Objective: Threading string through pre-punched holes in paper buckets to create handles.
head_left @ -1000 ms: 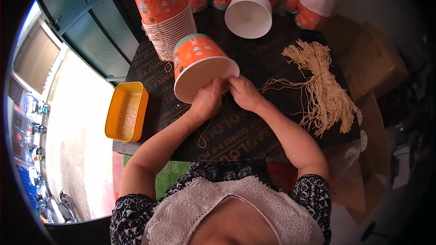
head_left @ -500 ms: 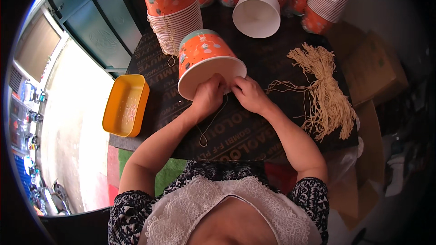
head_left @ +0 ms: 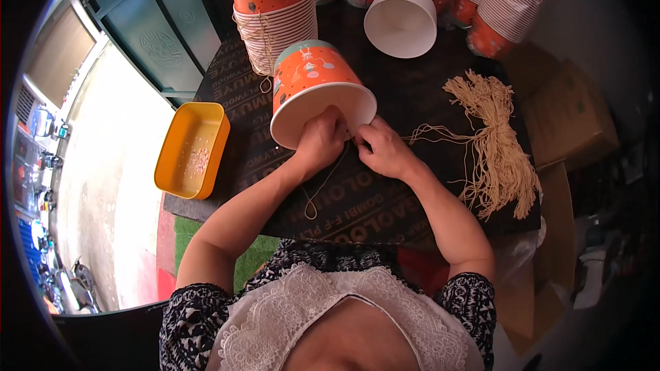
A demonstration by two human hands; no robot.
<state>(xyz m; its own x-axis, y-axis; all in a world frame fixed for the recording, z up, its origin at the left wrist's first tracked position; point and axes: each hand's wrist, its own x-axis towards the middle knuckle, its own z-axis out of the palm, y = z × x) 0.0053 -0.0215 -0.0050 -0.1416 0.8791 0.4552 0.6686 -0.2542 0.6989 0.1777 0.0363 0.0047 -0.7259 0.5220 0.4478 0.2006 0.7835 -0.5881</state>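
An orange paper bucket (head_left: pixel 313 72) with a grey-green band lies tilted on the dark table, its white mouth facing me. My left hand (head_left: pixel 322 139) reaches into that mouth with curled fingers, gripping the bucket near the lower right of its rim; the fingertips are partly hidden. Just outside the same stretch of rim, my right hand (head_left: pixel 382 148) pinches a thin cord close to the wall. The cord (head_left: pixel 311 207) trails down below my hands and ends in a loop on the table.
Right of my hands lies a bundle of beige cords (head_left: pixel 498 144), some strands straying leftward. A yellow tub (head_left: pixel 218 154) with small pale bits stands at left. Stacked buckets (head_left: pixel 278 27) rise behind, beside a single white-lined bucket (head_left: pixel 401 22). Cardboard boxes (head_left: pixel 570 117) sit at right.
My right hand has drawn slightly down and away from the rim. The bucket has stayed nearly in place in my left hand while the whole view has shifted a little.
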